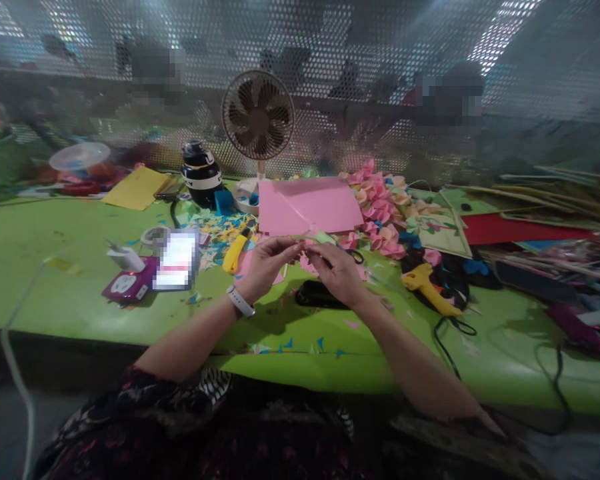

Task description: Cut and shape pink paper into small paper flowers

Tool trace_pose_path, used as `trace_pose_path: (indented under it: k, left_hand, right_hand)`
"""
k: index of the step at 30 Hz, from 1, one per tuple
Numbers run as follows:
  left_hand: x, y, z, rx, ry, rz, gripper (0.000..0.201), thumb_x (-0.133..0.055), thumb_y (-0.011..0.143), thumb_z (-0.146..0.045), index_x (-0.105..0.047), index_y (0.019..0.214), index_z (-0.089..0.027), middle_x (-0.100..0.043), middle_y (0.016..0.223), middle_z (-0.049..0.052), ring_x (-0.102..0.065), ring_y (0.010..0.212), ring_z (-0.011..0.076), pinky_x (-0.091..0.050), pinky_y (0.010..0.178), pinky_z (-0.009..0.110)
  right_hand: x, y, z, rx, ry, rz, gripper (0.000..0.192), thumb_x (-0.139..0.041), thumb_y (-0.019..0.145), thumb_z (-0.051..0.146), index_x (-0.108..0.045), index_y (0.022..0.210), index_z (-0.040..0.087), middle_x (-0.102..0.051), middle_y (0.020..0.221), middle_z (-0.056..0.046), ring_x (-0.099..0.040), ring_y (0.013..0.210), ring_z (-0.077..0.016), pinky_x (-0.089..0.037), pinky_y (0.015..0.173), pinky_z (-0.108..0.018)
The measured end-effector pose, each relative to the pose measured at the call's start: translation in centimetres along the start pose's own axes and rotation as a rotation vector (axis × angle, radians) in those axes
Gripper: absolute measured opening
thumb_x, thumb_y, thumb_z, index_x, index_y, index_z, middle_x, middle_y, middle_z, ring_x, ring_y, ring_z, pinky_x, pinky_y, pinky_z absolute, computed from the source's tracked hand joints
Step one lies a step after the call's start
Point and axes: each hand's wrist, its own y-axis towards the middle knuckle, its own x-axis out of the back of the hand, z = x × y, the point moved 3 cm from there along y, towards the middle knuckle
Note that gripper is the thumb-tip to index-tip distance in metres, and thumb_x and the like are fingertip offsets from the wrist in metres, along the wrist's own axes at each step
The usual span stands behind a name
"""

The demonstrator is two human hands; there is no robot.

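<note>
Thumb and fingers of my left hand (269, 261) are pinched together, and a pale wristband circles that wrist. My right hand (339, 272) is pinched as well, its fingertips meeting those of the left over the green table. Whatever is between the fingertips is too small and blurred to name. Just behind the hands lies a stack of pink paper sheets (310, 203). A black oblong case (320, 294) sits beneath my right hand. Left of my left hand is a yellow-handled cutter (235, 251). Black scissor-like loops (355, 256) show beyond my right hand.
Folded pink paper pieces (380, 207) are heaped at back right. A yellow glue gun (427, 288) with a black cord lies on the right. Leftward are a lit phone (176, 260), a purple power socket (127, 285) and a black jar (200, 177). A fan (259, 120) stands behind.
</note>
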Motion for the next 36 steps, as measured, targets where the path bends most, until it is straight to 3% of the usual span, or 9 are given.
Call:
trace_pose_path:
  k: [6, 14, 24, 36]
  left_hand:
    - [0.2, 0.3, 0.2, 0.021, -0.022, -0.013, 0.024, -0.084, 0.071, -0.040, -0.076, 0.077, -0.018, -0.069, 0.067, 0.001, -0.058, 0.057, 0.0076, -0.047, 0.057, 0.021]
    - [0.3, 0.3, -0.2, 0.020, 0.017, -0.124, 0.028, -0.088, 0.064, -0.041, -0.076, 0.072, -0.017, -0.068, 0.066, 0.001, -0.056, 0.059, 0.0072, -0.045, 0.057, 0.020]
    - [-0.1, 0.1, -0.4, 0.014, 0.013, -0.031, 0.028, -0.086, 0.067, -0.042, -0.078, 0.080, -0.018, -0.072, 0.073, 0.003, -0.061, 0.062, 0.0094, -0.049, 0.059, 0.022]
    - [-0.5, -0.2, -1.1, -0.059, 0.024, -0.015, 0.024, -0.086, 0.068, -0.038, -0.080, 0.082, -0.020, -0.073, 0.074, 0.003, -0.059, 0.062, 0.0090, -0.049, 0.058, 0.023]
  right_hand:
    - [0.0, 0.1, 0.3, -0.006, 0.028, 0.026, 0.017, -0.053, 0.098, 0.028, -0.069, 0.102, 0.022, -0.074, 0.095, -0.007, -0.069, 0.088, -0.0205, -0.056, 0.080, -0.035]
    - [0.0, 0.0, 0.2, -0.008, 0.007, 0.011, 0.018, -0.055, 0.097, 0.026, -0.070, 0.103, 0.020, -0.075, 0.099, -0.009, -0.069, 0.095, -0.0220, -0.056, 0.084, -0.037]
    - [0.3, 0.1, 0.1, -0.020, 0.029, 0.028, 0.019, -0.053, 0.098, 0.029, -0.070, 0.104, 0.023, -0.075, 0.103, -0.008, -0.070, 0.096, -0.0212, -0.057, 0.084, -0.037]
    - [0.2, 0.2, 0.3, -0.028, 0.057, 0.018, 0.017, -0.054, 0.097, 0.027, -0.069, 0.105, 0.023, -0.075, 0.104, -0.007, -0.070, 0.098, -0.0216, -0.057, 0.086, -0.037]
